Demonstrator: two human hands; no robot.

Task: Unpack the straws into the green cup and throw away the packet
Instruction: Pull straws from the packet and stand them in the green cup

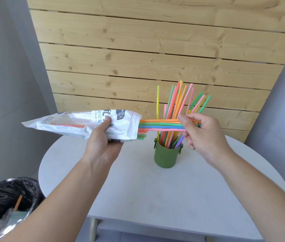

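Forearms (89,189) over round white table (155,189), plank wall (138,58) behind.

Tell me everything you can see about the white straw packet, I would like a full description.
The straw packet is a long, flat bag of thin, crinkled white plastic with dark printed text. The left hand has it in its grip from below, lying roughly level above the round white table. Its open end points right, where a bundle of coloured straws sticks out, pinched by the right hand. One orange straw shows through the plastic farther inside.

Hands (103,137) on packet (79,124), straws (162,125) above green cup (167,157)
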